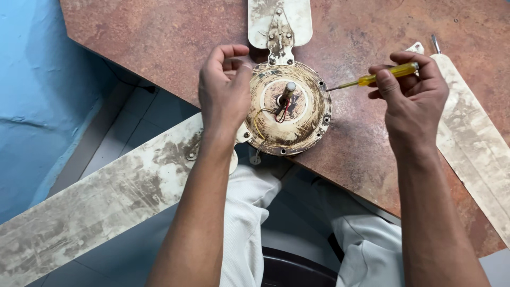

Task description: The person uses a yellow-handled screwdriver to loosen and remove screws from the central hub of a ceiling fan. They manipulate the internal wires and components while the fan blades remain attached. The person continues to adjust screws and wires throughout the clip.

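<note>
The right hand (411,98) is closed around the yellow handle of a screwdriver (372,79), pinching it between thumb and fingers, with the tool's long axis running nearly level, from the hand out toward the person's left. Its metal tip meets the right-hand rim of the ceiling fan motor housing (297,125), close to a screw hole on that edge. Across the housing, the left hand (226,90) curls over the opposite rim, fingers bent and pressing the casing; it steadies the housing and is clamped on nothing loose. So the housing lies between the two hands, on the corner of a reddish-brown table (159,37). Dirty white fan blades (106,196) stretch outward from it.
</note>
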